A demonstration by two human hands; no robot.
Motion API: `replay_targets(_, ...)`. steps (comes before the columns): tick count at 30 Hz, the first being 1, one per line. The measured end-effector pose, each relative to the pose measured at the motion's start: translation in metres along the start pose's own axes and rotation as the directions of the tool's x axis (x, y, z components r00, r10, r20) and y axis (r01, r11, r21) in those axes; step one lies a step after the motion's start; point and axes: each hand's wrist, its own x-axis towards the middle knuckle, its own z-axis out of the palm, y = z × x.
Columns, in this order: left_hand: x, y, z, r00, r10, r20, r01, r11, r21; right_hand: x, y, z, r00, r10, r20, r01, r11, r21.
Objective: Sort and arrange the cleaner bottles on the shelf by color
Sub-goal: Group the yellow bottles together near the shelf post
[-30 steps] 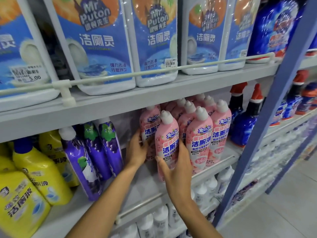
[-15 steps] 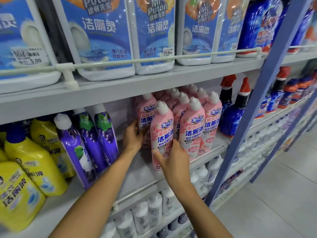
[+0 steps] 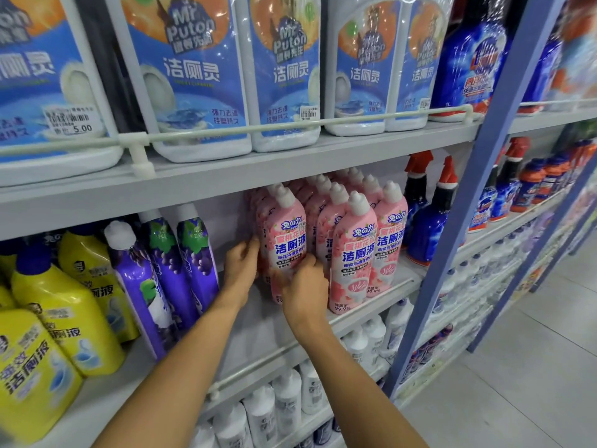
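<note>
Several pink cleaner bottles (image 3: 353, 250) with white caps stand packed together on the middle shelf (image 3: 258, 321). Both hands grip the front-left pink bottle (image 3: 286, 240): my left hand (image 3: 240, 266) presses its left side, and my right hand (image 3: 305, 291) wraps its lower front. The bottle stands upright, close against the pink group. Left of my hands stand three purple bottles (image 3: 168, 273). Yellow bottles (image 3: 64, 318) with blue caps fill the shelf's left end. A bare stretch of shelf lies between the purple and the pink bottles.
Large blue-labelled white jugs (image 3: 190, 76) line the top shelf behind a white rail (image 3: 226, 132). Blue spray bottles with red triggers (image 3: 429, 227) stand right of the pink group. A blue upright post (image 3: 458, 221) divides the shelving. White bottles (image 3: 287, 399) fill the shelf below.
The front-left pink bottle has been pushed back and right, closer against the pink group. Both hands stayed on it. The camera has moved slightly.
</note>
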Motion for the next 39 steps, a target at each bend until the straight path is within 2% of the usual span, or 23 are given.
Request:
replay_targets(2,0.002,-0.006,0.0,1.0,-0.018,-0.016,0.018,1.0,-0.013,0.004,-0.003,0.001,1.0,-0.015,-0.011,0.015,1.0,-0.021)
replay_targets(11,-0.028,0.014,0.017,0.994,0.085,-0.067,-0.081,0.995,0.066,0.011,-0.007,-0.003,1.0,-0.015,-0.009,0.015,0.999,-0.048)
replay_targets(26,-0.041,0.016,0.035,0.998,0.035,-0.047,-0.03,0.993,0.117,0.01,0.0,-0.001,0.998,-0.055,-0.022,0.053,0.995,-0.08)
replay_targets(30,-0.043,0.022,0.032,0.999,-0.009,-0.051,0.02,0.977,0.211,0.011,0.008,0.002,0.999,-0.05,-0.005,0.05,0.999,-0.016)
replay_targets(35,-0.054,0.025,0.012,0.995,-0.034,-0.097,0.051,0.983,0.174,0.017,0.017,0.002,0.995,-0.1,0.021,0.096,0.985,0.145)
replay_targets(39,-0.094,0.026,-0.029,0.993,-0.055,-0.105,0.069,0.989,0.131,0.014,0.02,-0.011,0.982,-0.102,0.159,0.054,0.958,0.282)
